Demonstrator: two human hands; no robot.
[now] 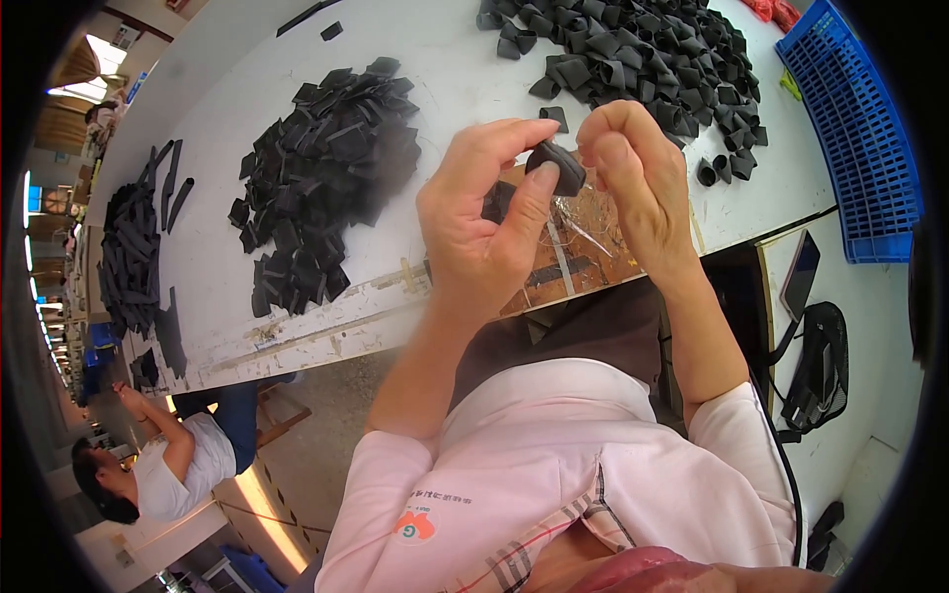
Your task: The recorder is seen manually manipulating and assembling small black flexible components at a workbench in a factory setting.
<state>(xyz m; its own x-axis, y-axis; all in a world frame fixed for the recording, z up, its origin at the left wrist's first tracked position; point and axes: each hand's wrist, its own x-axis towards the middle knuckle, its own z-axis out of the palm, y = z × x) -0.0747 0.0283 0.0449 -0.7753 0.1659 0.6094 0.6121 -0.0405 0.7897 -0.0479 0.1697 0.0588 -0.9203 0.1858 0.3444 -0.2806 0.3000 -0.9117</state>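
Between the thumb and fingers of my left hand (pixel 479 212) is a small black fabric loop (pixel 557 168), raised over the near edge of the table. My right hand (pixel 638 178) is closed in a pinch just right of the loop. Whatever its fingertips hold, if anything, is too small or hidden to make out. Below both hands lies a scuffed brown board (pixel 615 265) with loose threads and a thin pale pointed thing (pixel 590 237) on it. One more black loop (pixel 555 119) sits on the table just beyond my fingers.
Flat black pieces form a heap (pixel 316 178) on the left of the white table (pixel 435 69). A big pile of black loops (pixel 643 49) covers the far right. Black strips (pixel 130 242) lie far left. A blue crate (pixel 852 119) stands right, near a phone (pixel 801 275). Another person (pixel 188 455) sits lower left.
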